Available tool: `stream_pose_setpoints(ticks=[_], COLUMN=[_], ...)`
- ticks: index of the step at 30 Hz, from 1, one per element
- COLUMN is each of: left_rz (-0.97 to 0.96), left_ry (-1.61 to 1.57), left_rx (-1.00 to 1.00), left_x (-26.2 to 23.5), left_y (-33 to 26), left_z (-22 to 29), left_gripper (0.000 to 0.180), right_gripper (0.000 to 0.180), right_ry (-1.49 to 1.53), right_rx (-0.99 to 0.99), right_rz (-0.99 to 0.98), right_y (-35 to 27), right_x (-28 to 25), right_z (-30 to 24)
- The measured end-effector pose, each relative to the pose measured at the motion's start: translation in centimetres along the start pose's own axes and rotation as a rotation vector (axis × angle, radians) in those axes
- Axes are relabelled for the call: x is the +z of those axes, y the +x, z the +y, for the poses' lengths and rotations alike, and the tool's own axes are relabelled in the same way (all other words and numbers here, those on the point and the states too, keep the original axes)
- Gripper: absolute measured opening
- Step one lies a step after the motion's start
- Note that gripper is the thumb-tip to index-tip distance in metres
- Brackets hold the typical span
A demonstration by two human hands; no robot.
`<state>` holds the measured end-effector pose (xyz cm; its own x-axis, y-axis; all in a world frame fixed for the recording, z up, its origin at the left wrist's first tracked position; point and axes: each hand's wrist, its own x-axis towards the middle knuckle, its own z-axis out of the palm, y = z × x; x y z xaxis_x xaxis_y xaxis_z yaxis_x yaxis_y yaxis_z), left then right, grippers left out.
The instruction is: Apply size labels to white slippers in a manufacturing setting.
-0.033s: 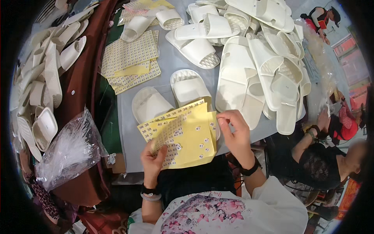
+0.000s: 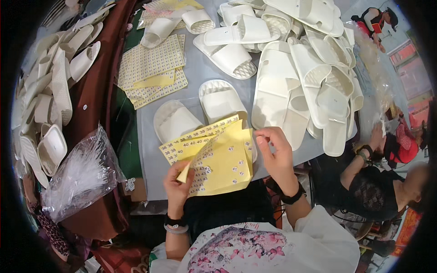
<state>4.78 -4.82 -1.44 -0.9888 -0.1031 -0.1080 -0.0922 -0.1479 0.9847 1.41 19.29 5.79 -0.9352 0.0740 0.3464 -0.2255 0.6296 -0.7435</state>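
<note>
My left hand (image 2: 177,182) grips the lower left corner of a stack of yellow sticker sheets (image 2: 223,168) dotted with small white labels, and the top sheet curls up from it. My right hand (image 2: 275,154) pinches the upper right edge of the same sheets with thumb and fingertips. The sheets lie over the near edge of a grey table (image 2: 200,73). Just beyond them lie two white slippers, one on the left (image 2: 173,120) and one on the right (image 2: 221,98), soles down. The sheets partly cover the right one.
A big heap of white slippers (image 2: 309,68) fills the table's far right. More yellow label sheets (image 2: 152,68) lie at the far left. A clear plastic bag (image 2: 79,177) and more slippers (image 2: 50,91) sit left of the table. Another person (image 2: 378,182) sits at the right.
</note>
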Motion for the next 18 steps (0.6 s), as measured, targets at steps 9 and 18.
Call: stream_pose_setpoints(ticks=[9,18], left_rz=[-0.090,-0.033], left_ry=[-0.165,-0.039], left_rx=[0.065,0.060], left_x=[-1.0,-0.4], left_y=[0.2,0.4], left_z=[-0.7,-0.2], left_gripper=[0.012,0.015], right_gripper=[0.023,0.016], right_ry=[0.201,0.203], right_rx=[0.176,-0.170], right_rz=[-0.148,-0.125], right_y=[-1.6,-0.9], right_x=[0.5,0.2], right_z=[1.7,1.4])
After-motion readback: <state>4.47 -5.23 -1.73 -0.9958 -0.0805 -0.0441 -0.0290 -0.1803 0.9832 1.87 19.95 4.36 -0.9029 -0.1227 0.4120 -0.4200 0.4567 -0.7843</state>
